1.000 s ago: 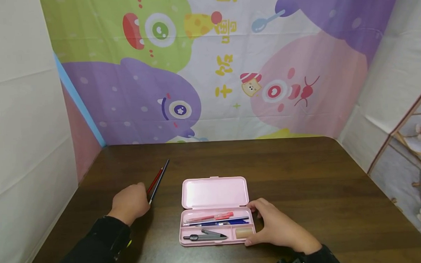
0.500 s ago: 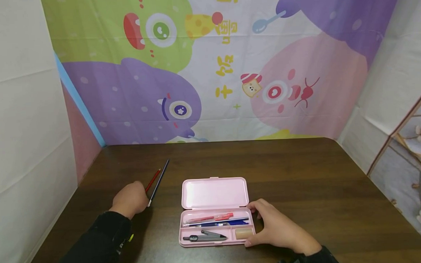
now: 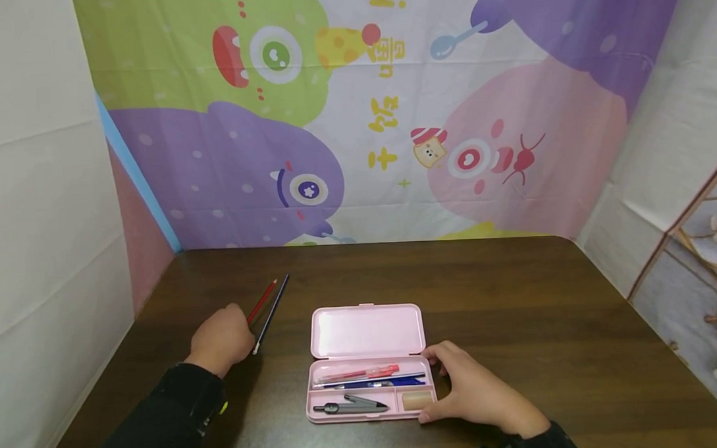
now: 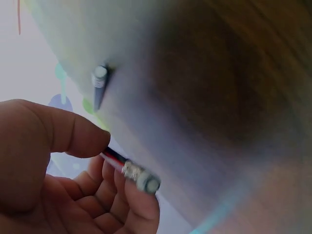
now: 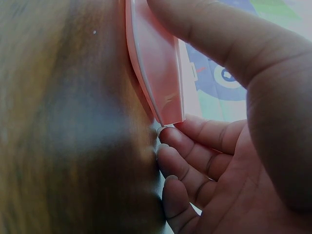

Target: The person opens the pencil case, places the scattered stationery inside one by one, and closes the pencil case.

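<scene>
My left hand (image 3: pixel 222 341) pinches a red pencil (image 3: pixel 262 301) between thumb and fingers; its eraser end (image 4: pixel 147 181) sticks out toward the camera in the left wrist view. Just right of it on the table lies a dark pencil (image 3: pixel 271 313) with a white eraser end. At the middle front, a pink pencil case (image 3: pixel 367 330) lies with its lid folded back. My right hand (image 3: pixel 474 391) holds the case's right end, thumb at the front corner and fingers at the back. Inside are a pink pen (image 3: pixel 364 372), blue pens (image 3: pixel 394 382), a grey compass (image 3: pixel 350 406) and a tan eraser (image 3: pixel 417 400).
The brown wooden table (image 3: pixel 515 297) reaches back to a cartoon-printed cloth (image 3: pixel 384 117). White cloth hangs (image 3: pixel 43 195) along the left side, and a flower-printed panel (image 3: pixel 699 291) stands at the right.
The red pencil has shifted slightly left in my left hand's grip, so the gap between it and the dark pencil is wider. My right hand and the case have stayed put.
</scene>
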The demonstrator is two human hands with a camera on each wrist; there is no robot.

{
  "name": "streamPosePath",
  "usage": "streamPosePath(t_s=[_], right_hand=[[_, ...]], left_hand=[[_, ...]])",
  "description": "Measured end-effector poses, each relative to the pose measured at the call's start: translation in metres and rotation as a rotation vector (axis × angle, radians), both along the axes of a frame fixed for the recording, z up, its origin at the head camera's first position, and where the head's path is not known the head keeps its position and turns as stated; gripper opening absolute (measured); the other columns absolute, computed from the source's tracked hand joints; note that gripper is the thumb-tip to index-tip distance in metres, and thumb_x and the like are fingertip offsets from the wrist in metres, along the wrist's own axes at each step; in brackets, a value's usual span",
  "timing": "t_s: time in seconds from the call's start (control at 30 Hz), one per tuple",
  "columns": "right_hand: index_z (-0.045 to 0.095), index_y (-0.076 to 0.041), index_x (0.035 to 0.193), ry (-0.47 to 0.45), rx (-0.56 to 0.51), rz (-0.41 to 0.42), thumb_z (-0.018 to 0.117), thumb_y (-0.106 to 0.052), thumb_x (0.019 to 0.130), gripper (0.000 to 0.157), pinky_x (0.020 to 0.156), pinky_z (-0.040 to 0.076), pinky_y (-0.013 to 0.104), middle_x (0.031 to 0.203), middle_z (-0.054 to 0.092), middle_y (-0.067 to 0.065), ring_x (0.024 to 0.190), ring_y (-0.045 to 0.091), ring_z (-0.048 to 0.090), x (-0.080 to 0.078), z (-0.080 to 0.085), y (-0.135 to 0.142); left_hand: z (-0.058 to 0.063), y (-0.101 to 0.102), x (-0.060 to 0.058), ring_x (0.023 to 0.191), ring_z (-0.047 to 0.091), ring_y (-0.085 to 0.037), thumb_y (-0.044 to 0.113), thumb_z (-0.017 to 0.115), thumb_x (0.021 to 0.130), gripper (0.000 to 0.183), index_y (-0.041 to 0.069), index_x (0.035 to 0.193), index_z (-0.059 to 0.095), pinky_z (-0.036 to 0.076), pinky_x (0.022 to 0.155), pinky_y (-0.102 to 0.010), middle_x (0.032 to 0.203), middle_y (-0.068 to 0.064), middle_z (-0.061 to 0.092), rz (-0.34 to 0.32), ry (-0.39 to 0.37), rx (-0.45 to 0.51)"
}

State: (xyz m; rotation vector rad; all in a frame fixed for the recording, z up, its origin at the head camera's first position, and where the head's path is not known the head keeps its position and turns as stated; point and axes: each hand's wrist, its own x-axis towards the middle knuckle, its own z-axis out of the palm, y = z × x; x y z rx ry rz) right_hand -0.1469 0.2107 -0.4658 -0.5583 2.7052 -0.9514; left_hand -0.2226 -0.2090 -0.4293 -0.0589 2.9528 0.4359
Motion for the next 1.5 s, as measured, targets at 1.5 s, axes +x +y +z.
streamPosePath(t_s=[1.5], right_hand=[[0.052, -0.012, 0.126, 0.035, -0.006, 0.007, 0.081, -0.065, 0.061, 0.089, 0.087, 0.047, 0.039, 0.113, 0.049, -0.003, 0.101, 0.016, 0.048, 0.0, 0.0, 0.0]], left_hand=[[0.011, 0.132, 0.063, 0.081, 0.062, -0.025, 0.022, 0.074, 0.078, 0.034, 0.002, 0.101, 0.06, 0.055, 0.07, -0.044, 0.09, -0.01, 0.062, -0.355, 0.242, -0.164]])
